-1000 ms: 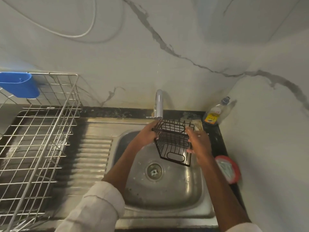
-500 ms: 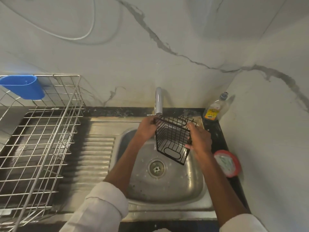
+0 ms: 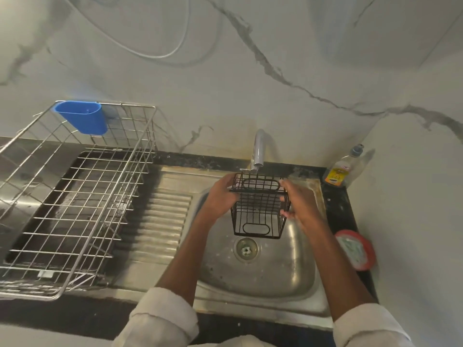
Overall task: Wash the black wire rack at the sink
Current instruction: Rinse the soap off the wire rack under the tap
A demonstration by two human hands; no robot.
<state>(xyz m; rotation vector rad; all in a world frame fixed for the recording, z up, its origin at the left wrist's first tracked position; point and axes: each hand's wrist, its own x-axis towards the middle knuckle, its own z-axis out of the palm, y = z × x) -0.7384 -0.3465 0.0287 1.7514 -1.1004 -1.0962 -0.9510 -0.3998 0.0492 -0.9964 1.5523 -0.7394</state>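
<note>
Nearest to the camera are two pale rolled sleeves, and both forearms reach forward over the steel sink [image 3: 295,279]. In the bottom of the sink, the drain [image 3: 246,248] is seen just below the rack. The black wire rack [image 3: 259,209] is held in the air above the basin, tilted, under the mouth of the tap [image 3: 258,151]. The left hand [image 3: 221,197] grips the left side of the rack with curled fingers. The right hand [image 3: 299,201] holds the right side, and its fingers reach through the wires. On the counter to the right lies a round red-rimmed object [image 3: 355,249]. On the left stands a large metal dish rack [image 3: 75,196] with a blue cup [image 3: 81,116] hanging on its far edge. In the far right corner stands a soap bottle [image 3: 343,169], against the marble wall [image 3: 250,71].
</note>
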